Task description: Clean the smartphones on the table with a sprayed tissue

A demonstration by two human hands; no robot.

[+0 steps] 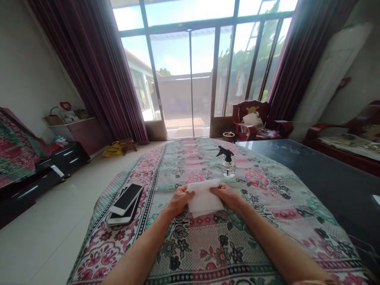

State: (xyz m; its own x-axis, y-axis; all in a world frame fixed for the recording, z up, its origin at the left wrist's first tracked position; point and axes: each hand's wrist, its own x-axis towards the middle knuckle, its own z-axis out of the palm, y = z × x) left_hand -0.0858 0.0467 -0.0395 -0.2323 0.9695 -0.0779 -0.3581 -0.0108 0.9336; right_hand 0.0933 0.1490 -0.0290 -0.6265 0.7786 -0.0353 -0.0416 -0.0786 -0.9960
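A thin white cloth or tissue [205, 200] is stretched between my two hands above the patterned tablecloth. My left hand [179, 198] pinches its left edge, thumb on top. On the opposite edge, my right hand [226, 193] grips it the same way. Just beyond my right hand stands a small clear spray bottle [228, 168] with a black trigger head, upright. Off to the left of my left hand lie stacked phones; the top one is a white phone [127, 199] with a dark screen, resting askew on another phone [122, 217].
The floral tablecloth [208, 241] covers the surface before me. A dark glossy table [314, 170] adjoins on the right, with a wooden chair [252, 118] behind it. A yellow bag [113, 149] sits on the floor at left. Glass doors and purple curtains [97, 71] are ahead.
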